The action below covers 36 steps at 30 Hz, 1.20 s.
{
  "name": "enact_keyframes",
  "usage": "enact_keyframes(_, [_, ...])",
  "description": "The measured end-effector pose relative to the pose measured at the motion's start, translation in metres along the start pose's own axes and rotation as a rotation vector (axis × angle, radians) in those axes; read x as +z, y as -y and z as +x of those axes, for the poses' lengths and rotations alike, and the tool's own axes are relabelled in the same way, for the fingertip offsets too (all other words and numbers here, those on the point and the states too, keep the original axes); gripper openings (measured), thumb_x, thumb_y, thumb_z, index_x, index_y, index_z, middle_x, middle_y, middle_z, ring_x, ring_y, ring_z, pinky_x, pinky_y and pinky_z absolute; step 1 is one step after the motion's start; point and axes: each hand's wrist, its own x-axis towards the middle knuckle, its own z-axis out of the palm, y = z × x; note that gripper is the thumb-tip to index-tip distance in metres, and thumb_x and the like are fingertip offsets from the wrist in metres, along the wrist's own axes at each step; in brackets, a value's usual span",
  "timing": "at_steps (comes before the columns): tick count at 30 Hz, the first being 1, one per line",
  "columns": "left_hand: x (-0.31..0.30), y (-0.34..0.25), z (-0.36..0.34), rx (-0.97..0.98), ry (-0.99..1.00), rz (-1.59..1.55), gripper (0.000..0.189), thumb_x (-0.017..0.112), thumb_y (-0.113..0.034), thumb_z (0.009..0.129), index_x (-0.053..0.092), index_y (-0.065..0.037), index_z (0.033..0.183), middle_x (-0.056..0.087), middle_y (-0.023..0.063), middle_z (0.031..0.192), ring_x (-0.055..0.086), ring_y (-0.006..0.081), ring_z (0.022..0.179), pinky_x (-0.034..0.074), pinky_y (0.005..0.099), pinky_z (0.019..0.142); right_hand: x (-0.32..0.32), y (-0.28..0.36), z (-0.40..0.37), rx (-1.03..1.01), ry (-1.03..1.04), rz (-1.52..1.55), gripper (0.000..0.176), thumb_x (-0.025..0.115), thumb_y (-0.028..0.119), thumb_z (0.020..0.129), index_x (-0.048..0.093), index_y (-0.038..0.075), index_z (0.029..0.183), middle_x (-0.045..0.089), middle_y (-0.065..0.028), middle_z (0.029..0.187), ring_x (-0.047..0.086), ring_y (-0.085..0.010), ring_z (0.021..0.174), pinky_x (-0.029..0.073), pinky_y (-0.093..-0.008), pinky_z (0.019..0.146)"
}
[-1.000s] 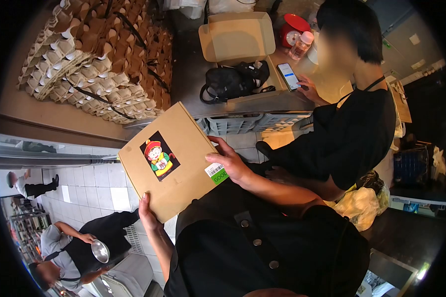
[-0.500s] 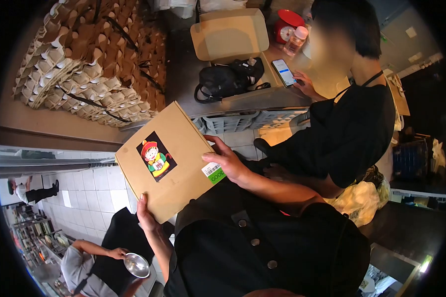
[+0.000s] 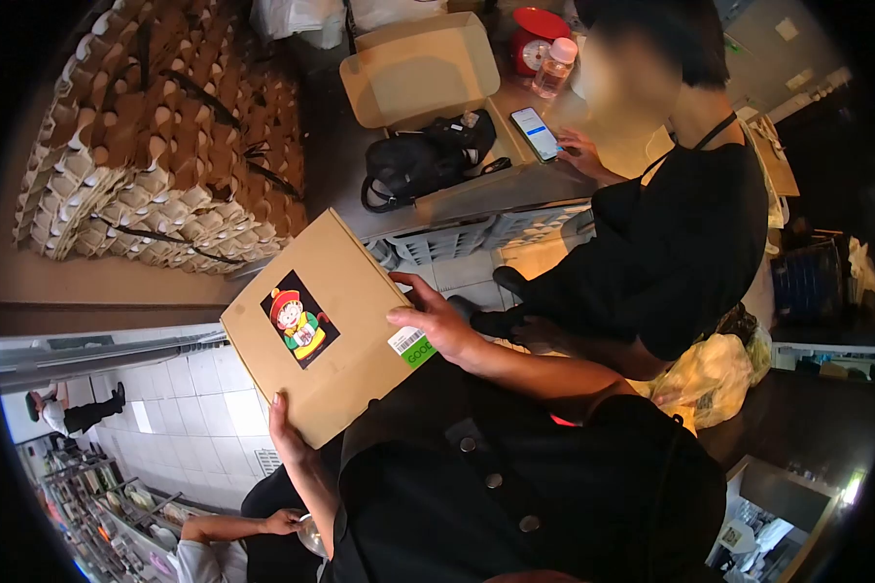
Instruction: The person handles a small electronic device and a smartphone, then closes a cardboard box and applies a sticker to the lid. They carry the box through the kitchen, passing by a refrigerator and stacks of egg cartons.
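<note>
A closed flat cardboard box (image 3: 365, 374) is held in front of my body between both hands. It bears a cartoon sticker (image 3: 300, 321) of a figure in a red hat, plus a white barcode label with a green strip (image 3: 417, 354). My left hand (image 3: 289, 428) grips the near left edge, thumb on top. On the right edge, my right hand (image 3: 430, 316) holds the box with its thumb on the lid beside the label. The fingers beneath the box are mostly hidden.
Stacked egg trays (image 3: 156, 146) stand on the counter at left. Farther right are an open cardboard box (image 3: 423, 68) with a black bag (image 3: 408, 165), a phone (image 3: 535, 134), a bottle (image 3: 555, 68) and a red scale (image 3: 527, 49). A person (image 3: 681, 233) touches the phone; another (image 3: 224, 534) holds a metal bowl.
The view has shifted slightly, so the counter items sit farther left. The person with the bowl has moved lower and right, partly behind my left arm. My grip on the box is unchanged.
</note>
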Motion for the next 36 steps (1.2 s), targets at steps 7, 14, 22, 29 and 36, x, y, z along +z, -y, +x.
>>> enact_keyframes(7, [-0.009,0.007,0.009,-0.015,0.028,0.025,0.062,0.062,-0.040,0.100,0.050,0.001,0.144,0.063,0.0182,0.133,0.064,0.0299,0.119,0.052,0.0420,0.102,-0.006,0.001,0.001,-0.001,-0.009,-0.007,0.068,0.077,0.019,0.089,0.045,0.007,0.148,0.064,-0.0127,0.120,0.064,-0.0188,0.106,0.051,-0.0330,0.092])
enact_keyframes(14, [-0.005,0.006,0.006,-0.004,-0.004,0.026,0.064,0.063,-0.041,0.099,0.048,0.000,0.146,0.062,0.0181,0.135,0.064,0.0309,0.120,0.052,0.0434,0.102,-0.009,0.000,0.005,-0.025,0.028,0.029,0.072,0.078,0.021,0.088,0.044,0.006,0.149,0.064,-0.0136,0.126,0.066,-0.0188,0.104,0.052,-0.0321,0.094])
enact_keyframes(22, [-0.009,0.005,0.003,0.006,-0.058,-0.019,0.061,0.063,-0.041,0.100,0.050,-0.001,0.144,0.063,0.0163,0.133,0.064,0.0298,0.119,0.051,0.0433,0.102,-0.007,-0.002,0.015,-0.030,0.062,-0.011,0.073,0.078,0.022,0.088,0.043,0.006,0.150,0.063,-0.0126,0.129,0.065,-0.0187,0.111,0.052,-0.0317,0.096])
enact_keyframes(29, [-0.010,0.002,-0.002,0.031,-0.114,-0.046,0.056,0.063,-0.038,0.101,0.054,-0.001,0.140,0.065,0.0149,0.130,0.064,0.0272,0.117,0.052,0.0409,0.101,0.004,0.002,0.022,0.018,0.086,-0.029,0.072,0.078,0.024,0.088,0.045,0.007,0.149,0.063,-0.0120,0.131,0.064,-0.0191,0.113,0.051,-0.0323,0.098])
enact_keyframes(36, [-0.028,0.010,-0.002,0.053,-0.191,-0.097,0.054,0.066,-0.039,0.099,0.057,-0.001,0.137,0.066,0.0140,0.127,0.064,0.0264,0.117,0.051,0.0396,0.101,0.018,-0.005,0.035,0.025,0.124,-0.124,0.071,0.078,0.027,0.088,0.046,0.007,0.148,0.064,-0.0120,0.131,0.063,-0.0190,0.114,0.049,-0.0320,0.100])
